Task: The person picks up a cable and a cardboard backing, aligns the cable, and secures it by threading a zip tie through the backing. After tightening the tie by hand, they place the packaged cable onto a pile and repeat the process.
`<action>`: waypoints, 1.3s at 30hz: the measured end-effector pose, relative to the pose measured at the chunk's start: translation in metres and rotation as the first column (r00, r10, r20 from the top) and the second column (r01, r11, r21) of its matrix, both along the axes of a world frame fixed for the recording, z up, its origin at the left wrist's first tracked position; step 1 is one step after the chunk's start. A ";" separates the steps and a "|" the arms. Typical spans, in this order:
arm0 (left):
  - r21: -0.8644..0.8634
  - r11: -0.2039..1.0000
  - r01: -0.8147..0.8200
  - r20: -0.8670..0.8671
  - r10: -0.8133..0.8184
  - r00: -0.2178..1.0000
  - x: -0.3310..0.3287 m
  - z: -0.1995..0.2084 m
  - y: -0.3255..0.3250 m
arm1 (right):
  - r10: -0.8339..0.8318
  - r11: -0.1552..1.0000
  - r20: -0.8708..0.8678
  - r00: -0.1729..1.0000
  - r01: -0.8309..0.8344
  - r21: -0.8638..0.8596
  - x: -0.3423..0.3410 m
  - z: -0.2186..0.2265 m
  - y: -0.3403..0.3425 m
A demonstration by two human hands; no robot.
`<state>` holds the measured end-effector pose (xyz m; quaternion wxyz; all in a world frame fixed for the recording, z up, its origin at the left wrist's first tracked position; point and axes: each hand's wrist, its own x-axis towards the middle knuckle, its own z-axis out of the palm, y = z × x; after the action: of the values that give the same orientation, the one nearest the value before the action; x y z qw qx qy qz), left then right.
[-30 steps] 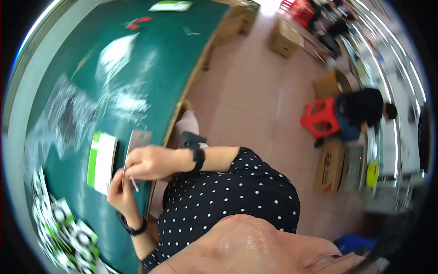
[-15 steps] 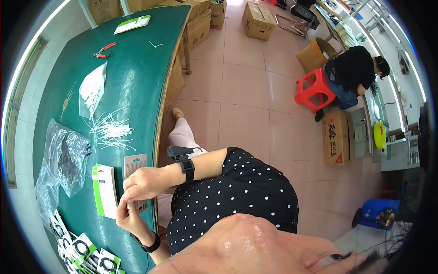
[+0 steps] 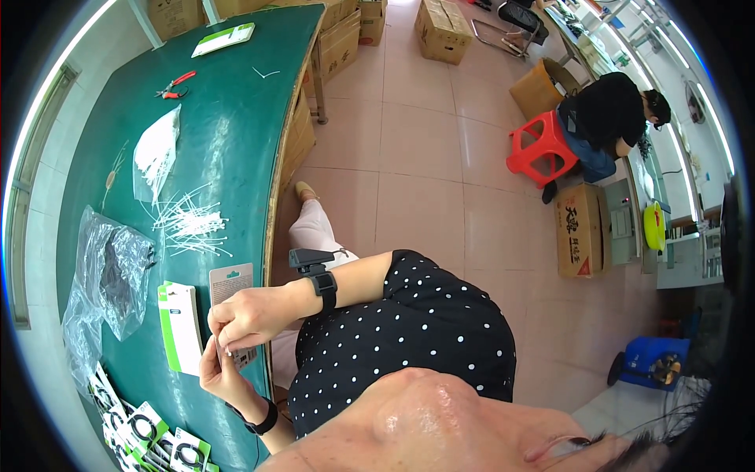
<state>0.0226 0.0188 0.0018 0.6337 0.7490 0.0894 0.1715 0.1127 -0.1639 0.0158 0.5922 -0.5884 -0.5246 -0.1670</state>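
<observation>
A grey hang card [image 3: 230, 277] with a slot at its top is at the table's near edge, partly hidden under my hands. My left hand [image 3: 228, 381] pinches the card's lower side between thumb and fingers. Over the card's middle, my right hand [image 3: 253, 316] is closed, its fingertips meeting those of the left. A tiny white bit shows at the fingertips; what the right fingers grip is too small to name. Beside the hands lies a stack of white and green cards [image 3: 182, 330]. Loose white cable ties [image 3: 193, 224] are heaped farther along the green table [image 3: 236, 102].
A clear plastic bag [image 3: 118, 275] with dark contents, a bag of white ties [image 3: 157, 149] and red-handled pliers [image 3: 176, 85] lie on the table. Packed cable cards [image 3: 145, 433] pile up at lower left. Across the floor, another person [image 3: 605, 114] sits on a red stool [image 3: 543, 149].
The right hand's fingers have shifted slightly at the card, and the card's top has moved a little to the left. The left hand stays nearly in place.
</observation>
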 end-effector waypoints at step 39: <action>0.036 0.999 -0.006 -0.148 0.011 0.989 -0.007 0.036 -0.020 | 0.023 0.998 -0.001 1.000 -0.023 -0.065 0.001 0.011 0.002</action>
<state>0.0153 -0.0008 0.0380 0.6111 0.7705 0.1362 0.1198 0.1139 -0.1622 0.0266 0.5748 -0.6011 -0.5366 -0.1428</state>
